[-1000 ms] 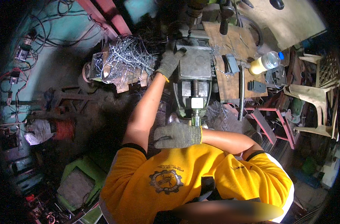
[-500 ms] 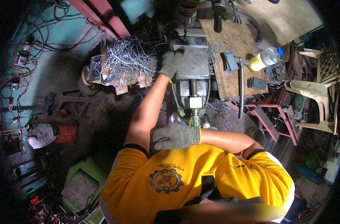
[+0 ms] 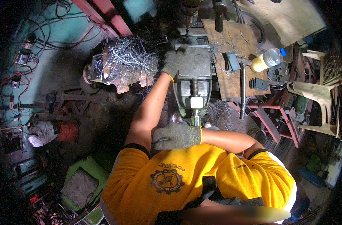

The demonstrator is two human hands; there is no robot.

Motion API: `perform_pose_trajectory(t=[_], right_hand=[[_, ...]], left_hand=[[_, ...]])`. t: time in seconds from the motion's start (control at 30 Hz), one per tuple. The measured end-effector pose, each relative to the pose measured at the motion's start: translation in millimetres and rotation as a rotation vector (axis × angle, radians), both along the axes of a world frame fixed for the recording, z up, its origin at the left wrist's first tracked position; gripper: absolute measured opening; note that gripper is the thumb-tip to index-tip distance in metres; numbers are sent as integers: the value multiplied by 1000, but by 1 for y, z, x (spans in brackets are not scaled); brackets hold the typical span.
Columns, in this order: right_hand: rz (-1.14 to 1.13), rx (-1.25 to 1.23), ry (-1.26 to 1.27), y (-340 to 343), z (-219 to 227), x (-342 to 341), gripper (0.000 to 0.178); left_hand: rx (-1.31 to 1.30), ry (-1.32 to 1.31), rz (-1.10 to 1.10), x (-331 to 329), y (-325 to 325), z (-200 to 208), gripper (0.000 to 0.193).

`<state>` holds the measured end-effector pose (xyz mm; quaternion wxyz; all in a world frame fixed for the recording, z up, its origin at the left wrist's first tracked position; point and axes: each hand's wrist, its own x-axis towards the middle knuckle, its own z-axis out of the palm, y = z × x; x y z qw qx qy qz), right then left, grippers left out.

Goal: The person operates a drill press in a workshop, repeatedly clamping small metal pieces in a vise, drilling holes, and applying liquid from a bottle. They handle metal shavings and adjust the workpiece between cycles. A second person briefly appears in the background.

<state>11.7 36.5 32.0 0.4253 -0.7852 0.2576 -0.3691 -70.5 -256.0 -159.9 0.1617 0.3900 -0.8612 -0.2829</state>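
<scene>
A grey machine vise (image 3: 195,62) stands in front of me under the drill chuck (image 3: 189,15), which holds a dark drill bit (image 3: 187,32). My left hand (image 3: 174,62), in a grey knitted glove, lies against the vise's left side near the jaws. Its thumb side rests on the vise's top edge, and the other fingers fade into shadow. Close to my body, my gloved right hand (image 3: 177,136) is closed at the near end of the vise screw (image 3: 194,89), just below its shiny end (image 3: 195,120). The handle in its grip is mostly hidden by the glove.
Tangled metal shavings (image 3: 129,60) heap up left of the vise. A wooden board (image 3: 231,86) at right carries a hammer (image 3: 243,90), dark flat metal pieces (image 3: 259,84) and a blue-capped bottle (image 3: 268,60). Beyond are a pink metal frame (image 3: 268,123) and a plastic chair (image 3: 317,92).
The whole view has shifted slightly. Both hands stay at the same places on the vise, with the left fingers a little farther down from the drill bit.
</scene>
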Motion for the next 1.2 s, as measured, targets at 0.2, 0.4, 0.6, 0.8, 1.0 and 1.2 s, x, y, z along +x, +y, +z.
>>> perform_pose_trajectory(t=[0.2,0.4,0.6,0.8,1.0,1.2], right_hand=[[12,246,-2,16,33,-27,19],[58,166,-127,69,37,-114,23],[-71,119,-381,118,-16,-153,19],[-667,478,-521,163,-36,-180,19],[-1663,143,157,192,-89,-248,37],[-1101,965,-603,148,-124,-266,34]], left_hand=[[-89,263,326,5,26,32,52],[169,536,315,79,135,146,44],[-219,615,-180,95,296,211,32],[-234,614,-234,61,354,278,29],[9,68,-188,19,381,250,28],[-425,264,-232,23,384,234,23]])
